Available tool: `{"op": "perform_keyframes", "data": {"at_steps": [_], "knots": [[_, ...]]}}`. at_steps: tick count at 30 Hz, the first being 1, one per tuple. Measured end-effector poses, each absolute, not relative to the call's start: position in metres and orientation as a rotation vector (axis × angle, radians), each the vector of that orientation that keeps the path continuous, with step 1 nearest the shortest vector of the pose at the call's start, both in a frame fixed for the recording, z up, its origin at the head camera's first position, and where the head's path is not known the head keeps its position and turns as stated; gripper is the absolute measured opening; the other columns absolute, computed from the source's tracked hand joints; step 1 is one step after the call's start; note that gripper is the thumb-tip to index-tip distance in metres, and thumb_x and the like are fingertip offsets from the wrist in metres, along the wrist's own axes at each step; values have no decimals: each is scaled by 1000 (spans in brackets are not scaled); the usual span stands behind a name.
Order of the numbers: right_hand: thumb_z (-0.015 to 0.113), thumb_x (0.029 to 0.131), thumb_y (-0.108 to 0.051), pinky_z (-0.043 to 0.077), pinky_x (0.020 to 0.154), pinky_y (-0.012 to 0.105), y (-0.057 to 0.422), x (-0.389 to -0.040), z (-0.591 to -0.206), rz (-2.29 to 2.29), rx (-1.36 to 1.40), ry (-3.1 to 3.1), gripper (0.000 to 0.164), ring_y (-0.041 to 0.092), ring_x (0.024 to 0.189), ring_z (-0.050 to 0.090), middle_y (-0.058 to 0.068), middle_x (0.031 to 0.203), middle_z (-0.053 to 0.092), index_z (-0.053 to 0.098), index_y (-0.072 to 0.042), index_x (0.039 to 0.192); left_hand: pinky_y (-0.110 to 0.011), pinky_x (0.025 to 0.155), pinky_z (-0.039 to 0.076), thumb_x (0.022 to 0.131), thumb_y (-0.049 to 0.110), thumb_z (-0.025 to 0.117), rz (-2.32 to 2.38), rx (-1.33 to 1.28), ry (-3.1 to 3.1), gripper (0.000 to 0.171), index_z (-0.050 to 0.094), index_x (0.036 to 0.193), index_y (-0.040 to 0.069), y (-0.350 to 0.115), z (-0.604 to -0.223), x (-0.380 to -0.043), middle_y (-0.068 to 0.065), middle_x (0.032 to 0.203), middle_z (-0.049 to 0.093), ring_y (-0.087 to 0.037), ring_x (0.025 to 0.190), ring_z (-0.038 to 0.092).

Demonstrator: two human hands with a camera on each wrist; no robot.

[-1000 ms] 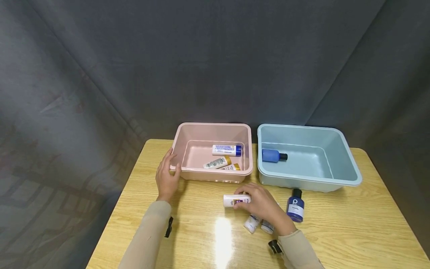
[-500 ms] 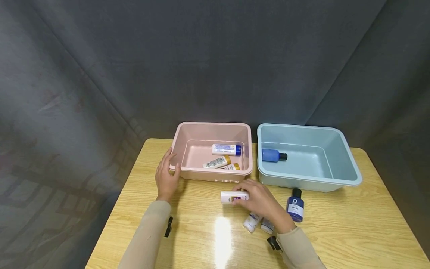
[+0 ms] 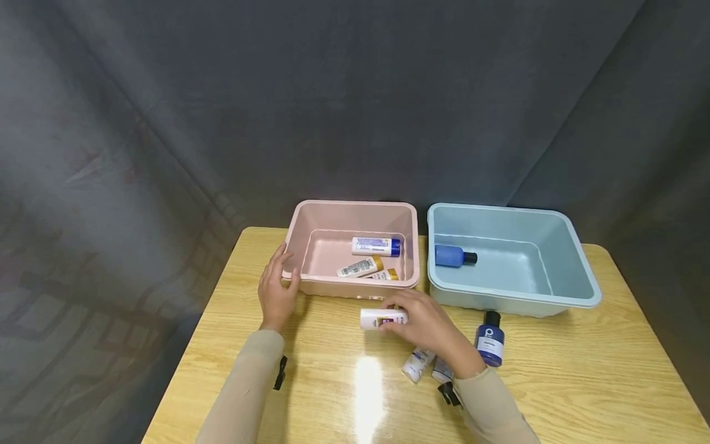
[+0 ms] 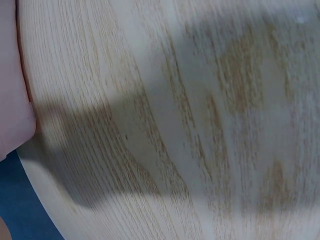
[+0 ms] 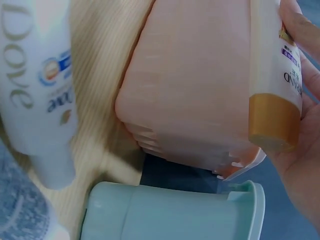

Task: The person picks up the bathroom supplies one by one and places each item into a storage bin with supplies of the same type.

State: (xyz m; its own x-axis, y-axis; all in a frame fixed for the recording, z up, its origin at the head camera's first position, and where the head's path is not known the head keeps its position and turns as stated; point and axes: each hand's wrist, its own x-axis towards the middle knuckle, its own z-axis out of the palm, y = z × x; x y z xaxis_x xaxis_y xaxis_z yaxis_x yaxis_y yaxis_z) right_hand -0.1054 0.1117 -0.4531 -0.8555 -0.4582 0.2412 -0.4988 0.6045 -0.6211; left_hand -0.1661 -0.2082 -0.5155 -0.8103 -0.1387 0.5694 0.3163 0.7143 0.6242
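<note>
My right hand (image 3: 424, 324) grips a white bottle (image 3: 370, 319) on its side, in front of the pink bin (image 3: 333, 288). The right wrist view shows this bottle's gold cap (image 5: 274, 120) by the palm, with fingers (image 5: 302, 30) curled round its body. My left hand (image 3: 276, 299) rests at the pink bin's front left corner, fingers along the rim and thumb at the front edge. Inside that bin lie a white bottle with a blue cap (image 3: 374, 246) and two pale gold-capped bottles, one (image 3: 359, 267) partly over the other (image 3: 385, 275).
A light blue bin (image 3: 516, 296) stands to the right, holding a blue bottle (image 3: 449, 255) with a black cap. Before it is a dark blue bottle (image 3: 490, 344). A white Dove bottle (image 5: 37, 75) and a grey-patterned bottle (image 5: 17, 200) lie under my right forearm on the wooden table (image 3: 327, 370).
My right hand has moved slightly left and towards the pink bin with the white bottle in its grip. My left hand has stayed at the bin's corner.
</note>
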Motion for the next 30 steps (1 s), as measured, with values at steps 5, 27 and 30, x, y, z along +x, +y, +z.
{"op": "perform_keyframes", "data": {"at_steps": [5, 27, 30], "knots": [[87, 74, -32, 52, 93, 40, 108, -108, -448, 1090, 843, -2758, 32, 17, 106, 64, -2, 113, 71, 73, -21, 101, -50, 106, 36, 91, 18, 59, -990, -133, -2313, 37, 61, 127, 8, -209, -514, -166, 2, 152, 45, -26, 135, 46], [88, 72, -30, 54, 74, 30, 104, -123, -422, 1026, 905, -2702, 35, 7, 82, 59, -8, 93, 68, 73, -18, 101, -48, 106, 37, 93, 18, 59, -1010, -110, -2361, 34, 61, 127, 11, -207, -515, -166, 6, 153, 44, -26, 132, 48], [87, 73, -31, 55, 78, 31, 102, -126, -418, 1012, 924, -2696, 34, 8, 86, 61, -7, 95, 69, 73, -17, 101, -49, 105, 38, 93, 18, 59, -1009, -106, -2352, 35, 61, 127, 11, -207, -514, -165, 5, 153, 44, -26, 132, 48]]}}
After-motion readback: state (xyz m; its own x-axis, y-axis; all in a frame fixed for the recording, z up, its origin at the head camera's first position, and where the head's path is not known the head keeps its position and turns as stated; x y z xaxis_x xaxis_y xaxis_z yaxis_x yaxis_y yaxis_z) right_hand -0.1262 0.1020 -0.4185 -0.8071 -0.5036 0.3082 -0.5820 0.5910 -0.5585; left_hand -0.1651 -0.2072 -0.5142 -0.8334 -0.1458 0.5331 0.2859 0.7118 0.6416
